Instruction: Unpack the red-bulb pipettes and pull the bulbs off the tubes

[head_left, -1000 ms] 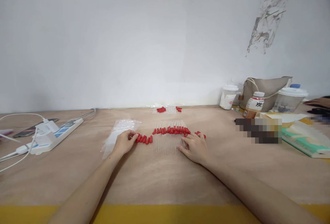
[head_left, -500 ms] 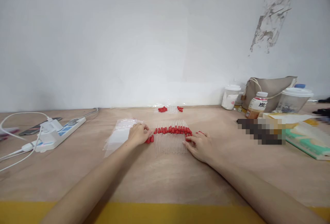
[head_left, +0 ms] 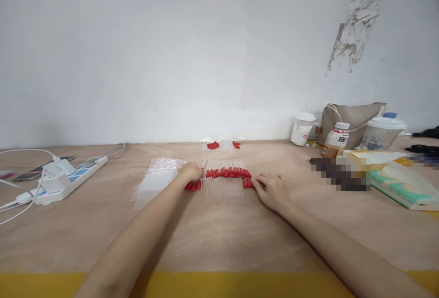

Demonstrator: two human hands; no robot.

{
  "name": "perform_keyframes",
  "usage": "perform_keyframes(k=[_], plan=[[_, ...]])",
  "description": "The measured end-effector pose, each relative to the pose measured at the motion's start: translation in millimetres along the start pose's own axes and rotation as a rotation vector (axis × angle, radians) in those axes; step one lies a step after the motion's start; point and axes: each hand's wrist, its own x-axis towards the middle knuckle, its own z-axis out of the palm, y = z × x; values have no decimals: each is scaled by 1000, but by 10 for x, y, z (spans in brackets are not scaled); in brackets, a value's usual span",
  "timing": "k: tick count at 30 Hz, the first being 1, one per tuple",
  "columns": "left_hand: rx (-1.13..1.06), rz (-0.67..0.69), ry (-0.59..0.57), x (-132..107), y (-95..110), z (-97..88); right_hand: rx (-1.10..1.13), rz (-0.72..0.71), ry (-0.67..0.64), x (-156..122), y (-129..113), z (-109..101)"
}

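Note:
Clear thin droppers with red rubber bulbs lie side by side on the table, their bulbs (head_left: 235, 172) forming a row across the middle and their tubes (head_left: 222, 193) running toward and away from me. My left hand (head_left: 190, 173) is at the row's left end, its fingers curled and mostly hidden behind the hand. A few red bulbs (head_left: 194, 185) show under its wrist. At the right end, my right hand (head_left: 273, 190) has thumb and forefinger together at a red bulb, beside two bulbs (head_left: 247, 183) of the nearer row. Its other fingers are bent.
Clear plastic bags (head_left: 154, 179) lie left of the droppers. More red bulbs in plastic (head_left: 213, 145) sit by the wall. A power strip (head_left: 73, 181) with cables is at left. Rightward stand a lidded cup (head_left: 302, 129), a bottle (head_left: 336, 140), a bag (head_left: 350, 117) and a tissue pack (head_left: 404, 186).
My right hand has drawn slightly right, uncovering two bulbs of the nearer row. My left hand has turned so its fingers point farther away. The view has shifted slightly.

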Motion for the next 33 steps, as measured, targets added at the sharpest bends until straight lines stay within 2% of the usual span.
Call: perform_keyframes(k=[3,6,7,8,9,11,14,17,20,25,33], plan=[[-8,108,124,-181,-47,-113,40,-9,58,-9,-9,13],[-30,279,211,-478,-153,-105,98,-54,161,-17,-22,7],[-43,362,231,-587,-195,-65,113,-86,182,-23,-35,-6],[-68,536,277,-692,-236,-11,124,-130,180,-31,-56,-25],[-80,673,325,-787,-273,52,131,-187,154,-42,-85,-47],[-104,856,407,-934,-324,177,136,-322,64,-71,-171,-87],[-149,989,470,-1035,-322,298,132,-458,-24,-113,-328,-90],[-204,1026,504,-1042,-268,343,119,-436,-12,-133,-441,-14],[-269,1001,505,-1028,-233,375,109,-387,4,-132,-470,71],[-333,962,486,-1016,-222,399,107,-459,-31,-123,-466,117],[-173,974,502,-1020,-181,322,118,-489,-52,-126,-503,73]])
